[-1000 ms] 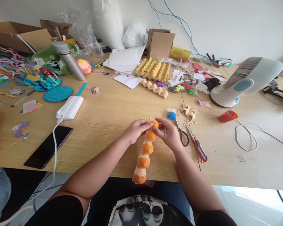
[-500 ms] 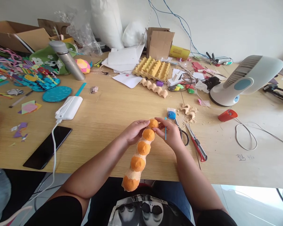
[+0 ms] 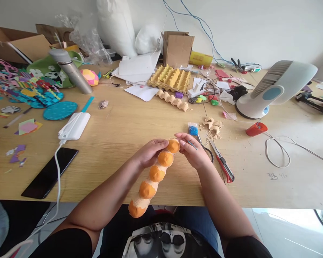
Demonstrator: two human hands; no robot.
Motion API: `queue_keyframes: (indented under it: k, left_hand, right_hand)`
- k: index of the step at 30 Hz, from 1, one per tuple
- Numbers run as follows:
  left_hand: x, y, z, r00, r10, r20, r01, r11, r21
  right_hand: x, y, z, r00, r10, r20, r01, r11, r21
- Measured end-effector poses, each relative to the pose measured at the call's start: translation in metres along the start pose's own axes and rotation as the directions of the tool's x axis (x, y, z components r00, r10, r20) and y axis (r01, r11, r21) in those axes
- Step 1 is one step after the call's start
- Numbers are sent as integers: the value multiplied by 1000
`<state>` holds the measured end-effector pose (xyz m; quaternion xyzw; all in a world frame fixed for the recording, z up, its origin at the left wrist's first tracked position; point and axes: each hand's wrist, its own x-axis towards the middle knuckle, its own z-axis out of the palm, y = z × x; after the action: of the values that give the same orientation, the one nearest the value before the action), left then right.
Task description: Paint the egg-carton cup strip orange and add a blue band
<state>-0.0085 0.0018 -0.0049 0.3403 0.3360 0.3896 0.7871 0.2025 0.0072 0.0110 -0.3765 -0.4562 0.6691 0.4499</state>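
A strip of egg-carton cups (image 3: 156, 173), its bumps coated orange with bare beige cardboard between them, hangs diagonally over the table's front edge. My left hand (image 3: 150, 152) grips it near the upper end, thumb on top. At that same end my right hand (image 3: 191, 148) is closed around a thin blue stick (image 3: 192, 145), its fingertips at the right side of the top bump. Just behind my right hand lies a small packet of blue clay (image 3: 193, 129). Scissors (image 3: 208, 153), partly hidden by that hand, and a red utility knife (image 3: 225, 165) lie to its right.
Cut carton scraps (image 3: 213, 126), a red cup (image 3: 256, 129) and a white fan (image 3: 274, 89) stand or lie to the right. Yellow egg trays (image 3: 170, 79) are at the back. A phone (image 3: 50, 172), power bank (image 3: 74, 126) and metal bottle (image 3: 71, 71) occupy the left.
The strip has swung so its lower end sits further left, with its top bump slightly lower. The blue stick has tipped from upright to slanted. The whole view has shifted slightly.
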Motion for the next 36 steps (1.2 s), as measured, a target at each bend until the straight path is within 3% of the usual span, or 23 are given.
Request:
queue_keyframes:
  k: [5,36]
  left_hand:
    - [-3,1,4,1000,-24,-5,24,1000,18]
    - [-7,1,5,999,-27,24,27,999,21]
  right_hand:
    - [-3,-3,6,994,90,58,-96,990,104]
    - [-7,-1,10,981,104,163,-141,962,235]
